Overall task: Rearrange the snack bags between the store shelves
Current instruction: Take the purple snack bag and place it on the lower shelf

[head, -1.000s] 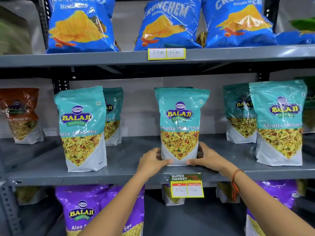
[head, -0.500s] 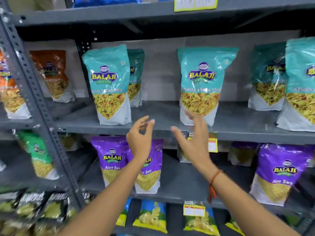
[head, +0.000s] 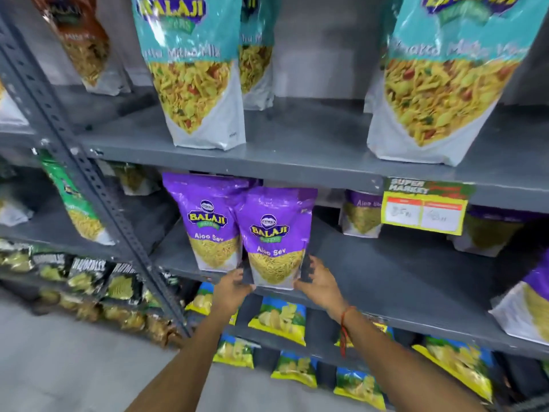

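A purple Aloo Sev bag (head: 274, 236) stands upright at the front edge of the lower grey shelf (head: 386, 278). My left hand (head: 233, 285) grips its bottom left corner and my right hand (head: 319, 282) grips its bottom right corner. A second purple Aloo Sev bag (head: 205, 221) stands just behind it on the left, touching it. On the shelf above (head: 297, 147) stand teal Khatta Mitha Mix bags, one at the left (head: 193, 69) and one at the right (head: 445, 78).
A yellow price tag (head: 423, 206) hangs from the upper shelf's edge. More purple bags (head: 361, 214) sit farther back and at the right edge (head: 531, 304). A slotted steel upright (head: 89, 179) runs diagonally at left. Yellow chip bags (head: 279, 321) fill the shelves below.
The view dropped from the teal bags' shelf to the purple bags' shelf. Both hands left the teal bag, were open in mid-air, and now hold the front purple bag's bottom corners.
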Action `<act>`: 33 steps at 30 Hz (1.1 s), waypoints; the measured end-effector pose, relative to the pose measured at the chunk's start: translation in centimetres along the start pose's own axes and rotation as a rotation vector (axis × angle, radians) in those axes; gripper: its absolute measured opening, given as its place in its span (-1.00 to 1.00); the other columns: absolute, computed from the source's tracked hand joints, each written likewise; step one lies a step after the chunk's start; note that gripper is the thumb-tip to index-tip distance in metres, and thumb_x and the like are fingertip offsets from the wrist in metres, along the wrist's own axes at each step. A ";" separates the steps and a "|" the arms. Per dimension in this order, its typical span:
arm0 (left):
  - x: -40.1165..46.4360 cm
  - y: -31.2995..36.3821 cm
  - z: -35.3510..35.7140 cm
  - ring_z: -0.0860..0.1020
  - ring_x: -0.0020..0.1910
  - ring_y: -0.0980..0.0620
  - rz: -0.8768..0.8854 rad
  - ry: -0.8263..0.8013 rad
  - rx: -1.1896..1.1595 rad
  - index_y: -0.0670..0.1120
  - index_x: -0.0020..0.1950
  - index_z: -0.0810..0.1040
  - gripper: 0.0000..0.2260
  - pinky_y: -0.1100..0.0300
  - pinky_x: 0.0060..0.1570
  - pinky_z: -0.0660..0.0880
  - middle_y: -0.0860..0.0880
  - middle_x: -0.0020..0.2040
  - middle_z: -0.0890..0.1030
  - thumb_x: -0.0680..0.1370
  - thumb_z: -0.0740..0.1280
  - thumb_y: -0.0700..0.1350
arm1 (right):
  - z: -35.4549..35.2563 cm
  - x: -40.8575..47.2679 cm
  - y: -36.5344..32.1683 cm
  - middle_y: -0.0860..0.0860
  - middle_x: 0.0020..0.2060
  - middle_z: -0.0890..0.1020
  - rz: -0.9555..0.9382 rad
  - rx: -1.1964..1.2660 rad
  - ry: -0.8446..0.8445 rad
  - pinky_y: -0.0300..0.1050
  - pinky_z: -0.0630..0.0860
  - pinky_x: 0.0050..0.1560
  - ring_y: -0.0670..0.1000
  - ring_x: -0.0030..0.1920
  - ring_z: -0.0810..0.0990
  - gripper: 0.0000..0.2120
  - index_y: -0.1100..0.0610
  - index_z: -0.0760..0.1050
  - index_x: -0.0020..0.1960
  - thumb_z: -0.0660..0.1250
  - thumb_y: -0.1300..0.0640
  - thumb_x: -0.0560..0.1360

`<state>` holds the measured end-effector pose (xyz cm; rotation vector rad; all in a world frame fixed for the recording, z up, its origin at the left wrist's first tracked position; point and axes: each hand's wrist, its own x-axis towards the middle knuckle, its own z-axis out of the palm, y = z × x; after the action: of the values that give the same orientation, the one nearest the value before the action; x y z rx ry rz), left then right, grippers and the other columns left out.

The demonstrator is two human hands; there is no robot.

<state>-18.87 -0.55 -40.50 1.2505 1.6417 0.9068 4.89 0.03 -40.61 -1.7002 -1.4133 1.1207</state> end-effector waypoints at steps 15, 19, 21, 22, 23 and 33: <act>1.9 0.6 3.5 0.70 -0.01 -0.03 -0.001 -0.107 -0.072 -0.10 0.18 0.61 -0.39 -0.10 0.11 0.61 -0.14 0.03 0.72 0.18 0.56 0.10 | -0.8 0.6 -0.1 0.04 0.11 0.67 0.016 0.050 0.006 -0.01 0.57 0.16 0.05 0.10 0.65 -0.45 0.09 0.48 0.23 0.56 0.14 0.29; 0.8 1.8 6.7 0.71 -0.06 0.01 0.040 -0.156 -0.045 -0.09 0.18 0.61 -0.38 -0.06 0.08 0.62 -0.13 0.01 0.72 0.17 0.56 0.11 | -4.4 -0.7 1.5 0.03 0.09 0.68 0.063 0.023 0.027 -0.10 0.57 0.12 0.04 0.08 0.67 -0.46 0.04 0.47 0.23 0.56 0.15 0.30; 0.0 2.9 8.7 0.71 -0.10 0.05 0.072 -0.176 -0.007 -0.08 0.17 0.62 -0.45 -0.02 0.06 0.63 -0.13 0.00 0.73 0.23 0.58 0.04 | -6.6 -1.4 2.6 0.04 0.09 0.68 0.092 0.022 0.054 -0.26 0.56 0.02 0.03 0.07 0.66 -0.44 0.07 0.47 0.27 0.55 0.17 0.32; -0.4 3.4 9.8 0.71 -0.11 0.07 0.084 -0.191 0.013 -0.07 0.16 0.62 -0.51 0.02 0.05 0.63 -0.13 -0.01 0.73 0.27 0.58 -0.01 | -7.6 -1.8 3.3 0.05 0.09 0.68 0.099 0.019 0.073 -0.36 0.54 -0.06 0.02 0.05 0.66 -0.44 0.09 0.47 0.28 0.55 0.19 0.32; -0.8 4.0 10.8 0.70 -0.13 0.09 0.100 -0.204 0.026 -0.06 0.15 0.62 -0.55 0.04 0.04 0.63 -0.13 -0.01 0.73 0.29 0.58 -0.05 | -8.6 -2.1 3.9 0.05 0.08 0.68 0.104 0.007 0.093 -0.43 0.53 -0.11 0.02 0.04 0.66 -0.44 0.10 0.47 0.28 0.55 0.19 0.32; -3.1 6.1 18.1 0.70 -0.06 0.05 0.180 -0.182 0.111 0.07 0.12 0.60 -0.54 -0.03 -0.01 0.61 0.07 -0.02 0.75 0.28 0.45 0.22 | -14.6 -3.4 7.6 0.03 0.08 0.67 0.157 0.001 0.169 0.00 0.58 0.15 0.07 0.10 0.65 -0.44 0.11 0.48 0.24 0.57 0.13 0.29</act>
<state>0.45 -1.28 -41.00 1.5307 1.4694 0.7917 21.11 -4.27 -40.45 -1.8843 -1.1928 1.0325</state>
